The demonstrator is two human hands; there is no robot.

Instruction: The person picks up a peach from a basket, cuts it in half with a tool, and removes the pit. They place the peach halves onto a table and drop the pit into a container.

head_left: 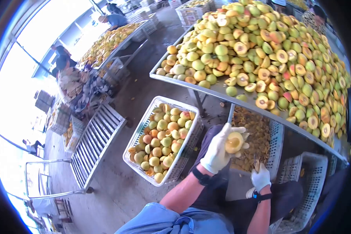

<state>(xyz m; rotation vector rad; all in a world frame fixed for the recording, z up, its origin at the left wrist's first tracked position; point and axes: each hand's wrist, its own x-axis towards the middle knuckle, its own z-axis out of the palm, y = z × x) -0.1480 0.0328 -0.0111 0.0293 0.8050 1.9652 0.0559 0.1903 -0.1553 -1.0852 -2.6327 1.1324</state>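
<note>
My left hand [217,150], in a white glove, is closed around a halved peach [234,142]. Its cut face is turned up and shows a round hollow with no stone in it. My right hand [261,178], also gloved, grips a small slim tool [257,165] that points away from me; its exact kind is too small to make out. Both hands are over or beside a crate of brown peach stones [250,132] between my knees. A white crate of peaches [162,140] stands on the floor to the left.
A metal table [206,90] ahead bears a high heap of halved peaches [257,50]; its edge runs close past my hands. A grey crate [314,167] stands at my right knee. A slatted metal cart [95,146] is at the left. Other people sit by another fruit table [134,47].
</note>
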